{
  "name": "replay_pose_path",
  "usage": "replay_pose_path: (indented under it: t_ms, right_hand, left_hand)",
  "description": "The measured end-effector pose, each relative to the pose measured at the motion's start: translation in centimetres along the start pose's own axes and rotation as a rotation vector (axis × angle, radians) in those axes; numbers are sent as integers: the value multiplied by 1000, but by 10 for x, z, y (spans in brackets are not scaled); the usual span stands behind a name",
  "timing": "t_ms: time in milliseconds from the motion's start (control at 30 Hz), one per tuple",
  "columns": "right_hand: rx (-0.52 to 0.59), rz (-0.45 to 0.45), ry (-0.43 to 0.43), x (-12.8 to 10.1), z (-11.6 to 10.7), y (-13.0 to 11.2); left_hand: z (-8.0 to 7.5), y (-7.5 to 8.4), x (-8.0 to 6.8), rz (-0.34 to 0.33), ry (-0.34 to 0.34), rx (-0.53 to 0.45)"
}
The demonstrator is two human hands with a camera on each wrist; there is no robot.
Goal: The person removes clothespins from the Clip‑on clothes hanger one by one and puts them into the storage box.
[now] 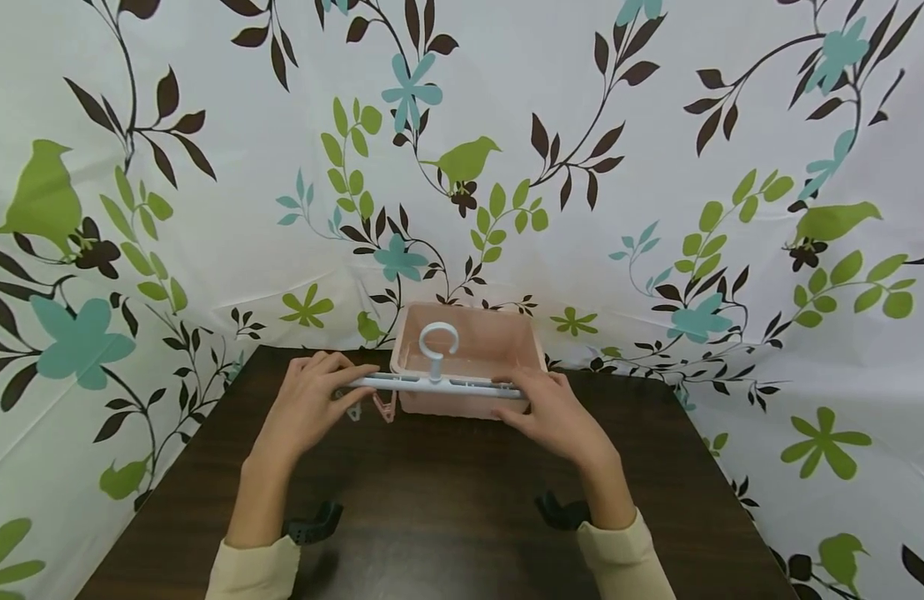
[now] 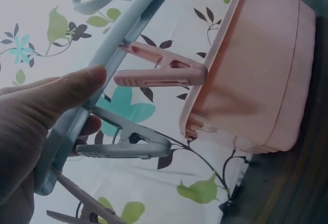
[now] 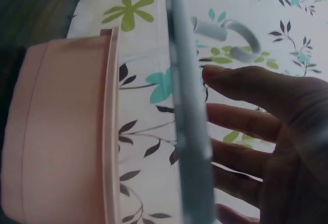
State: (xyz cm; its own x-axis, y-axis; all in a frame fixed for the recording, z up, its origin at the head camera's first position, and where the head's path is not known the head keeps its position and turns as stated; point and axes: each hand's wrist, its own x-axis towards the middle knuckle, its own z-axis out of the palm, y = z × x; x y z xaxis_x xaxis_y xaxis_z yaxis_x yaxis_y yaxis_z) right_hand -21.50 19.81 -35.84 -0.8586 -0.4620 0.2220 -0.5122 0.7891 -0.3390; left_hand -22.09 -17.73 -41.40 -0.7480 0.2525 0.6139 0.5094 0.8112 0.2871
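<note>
A dark wood-grain desk stands against a white curtain printed with brown vines, green birds and teal flowers, which hangs behind it and wraps round both sides. Two small black clips sit on the desk near its front edge, well apart from each other.

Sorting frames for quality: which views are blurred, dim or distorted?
Head view: evenly lit, sharp, wide-angle bowing at the patterned backdrop's edges. Left wrist view: dim, the left hand in shadow, the pink clip fairly crisp. Right wrist view: the hanger bar is soft, too close; the right hand is dark.
</note>
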Motion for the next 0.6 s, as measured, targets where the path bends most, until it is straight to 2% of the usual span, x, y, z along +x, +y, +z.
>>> replay_pose_path:
  t_ms: [167, 467, 600]
  right_hand:
    - [44, 26, 10, -3, 2, 10]
    - [67, 99, -35, -13, 6, 21]
    - [49, 114, 4, -15, 6, 25]
  left_hand:
    - [1, 6, 3, 13, 9, -5]
    - [4, 17, 6, 60, 48, -23]
    - [6, 20, 12, 61, 53, -33]
